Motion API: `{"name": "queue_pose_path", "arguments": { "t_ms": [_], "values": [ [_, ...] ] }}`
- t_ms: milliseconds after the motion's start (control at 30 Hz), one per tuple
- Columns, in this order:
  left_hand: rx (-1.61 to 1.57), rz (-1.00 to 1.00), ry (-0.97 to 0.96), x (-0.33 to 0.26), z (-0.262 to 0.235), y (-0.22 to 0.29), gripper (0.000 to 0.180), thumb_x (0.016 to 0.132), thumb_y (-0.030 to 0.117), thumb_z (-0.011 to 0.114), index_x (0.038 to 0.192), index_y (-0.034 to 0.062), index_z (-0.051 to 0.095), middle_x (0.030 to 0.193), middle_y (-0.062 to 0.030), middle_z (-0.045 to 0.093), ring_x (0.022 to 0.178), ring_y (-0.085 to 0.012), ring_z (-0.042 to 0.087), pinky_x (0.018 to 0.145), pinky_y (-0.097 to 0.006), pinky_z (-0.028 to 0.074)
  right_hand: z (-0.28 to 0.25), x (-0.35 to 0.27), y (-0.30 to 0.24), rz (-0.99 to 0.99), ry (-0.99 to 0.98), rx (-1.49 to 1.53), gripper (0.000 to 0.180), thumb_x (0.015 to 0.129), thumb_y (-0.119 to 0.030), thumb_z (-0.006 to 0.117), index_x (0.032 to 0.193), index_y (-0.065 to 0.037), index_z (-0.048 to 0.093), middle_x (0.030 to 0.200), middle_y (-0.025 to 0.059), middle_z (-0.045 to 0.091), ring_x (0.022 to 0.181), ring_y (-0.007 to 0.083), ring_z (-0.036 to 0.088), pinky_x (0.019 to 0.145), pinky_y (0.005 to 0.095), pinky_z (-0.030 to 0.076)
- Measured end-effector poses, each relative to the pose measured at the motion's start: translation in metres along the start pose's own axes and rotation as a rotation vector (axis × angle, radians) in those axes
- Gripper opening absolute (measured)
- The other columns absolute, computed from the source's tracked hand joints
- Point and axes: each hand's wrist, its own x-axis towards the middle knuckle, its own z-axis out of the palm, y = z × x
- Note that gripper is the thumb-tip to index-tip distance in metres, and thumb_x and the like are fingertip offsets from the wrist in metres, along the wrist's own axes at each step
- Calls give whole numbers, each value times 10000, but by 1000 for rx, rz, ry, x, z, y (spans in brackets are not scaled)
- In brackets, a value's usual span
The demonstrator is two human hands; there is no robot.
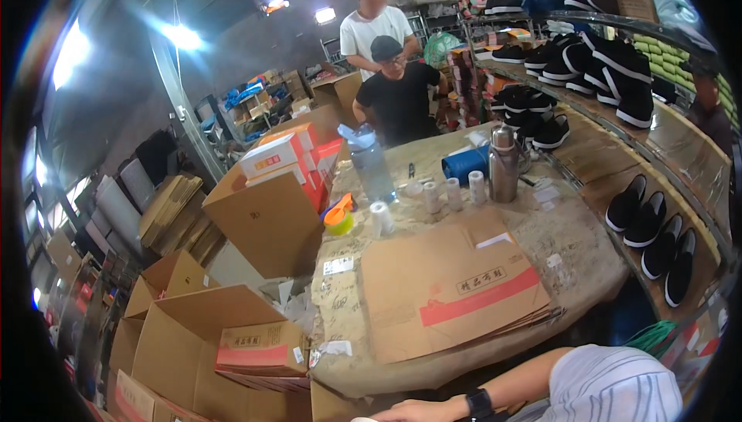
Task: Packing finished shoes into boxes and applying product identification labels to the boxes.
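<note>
My right hand point(421, 411) reaches in from the lower right, at the bottom edge of the picture. A dark watch point(479, 404) is on its wrist, and a striped sleeve covers the upper arm. The fingers are mostly cut off by the edge; a sliver of something pale shows beside them. Nearest to the hand are the front of the cloth-covered table point(340, 372) and an open carton point(174, 345) to the left. Inside that carton lies a brown shoe box point(263, 345) with a red band. Flattened cardboard boxes point(456, 290) lie stacked on the table. My left hand is out of view.
On the table stand a steel thermos point(504, 167), a blue water jug point(371, 167), white rolls point(381, 219) and an orange scoop point(338, 209). Racks of black shoes point(649, 221) line the right. Another carton point(267, 217) stands left. Two people point(398, 101) are beyond the table.
</note>
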Motion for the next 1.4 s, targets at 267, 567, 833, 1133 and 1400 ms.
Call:
{"name": "queue_pose_path", "arguments": {
  "t_ms": [267,567,833,1133,1400],
  "values": [
    [-81,-196,-3,-2,88,-38,333,888,12,533,1207,1,437,1148,-140,521,1070,-257,517,949,-399,416,-46,-38,5,106,240,-332,200,870,-239,578,769,-75,634,833,133,611,838,297,567,738,389,421],
    [-285,-290,-114,-4,154,-21,461,876,-35,507,1316,22,382,1201,-156,516,1128,-266,501,988,-415,395,-73,-44,-12,-21,578,-155,229,928,-203,496,853,-2,575,726,148,558,715,298,544,656,363,436],
    [-426,-277,-12,8,170,-51,291,915,70,494,1204,41,484,1169,-197,548,1083,-303,539,949,-449,422,-87,-46,-4,-35,685,-288,117,847,-95,601,778,-2,608,707,144,576,635,277,541,580,353,436],
    [-424,-378,147,10,169,-48,278,941,58,434,1209,118,480,1278,-172,486,1180,-310,482,988,-546,408,-93,-33,6,-103,577,-289,178,878,-139,574,768,-1,588,665,134,558,590,264,514,548,341,409],
    [-656,-630,242,18,162,-65,236,954,77,407,1159,132,510,1269,-133,507,1171,-299,479,1019,-538,365,-97,-33,5,-602,549,-821,62,767,-89,642,750,-48,598,628,84,510,535,230,495,507,341,385]
  ]
}}
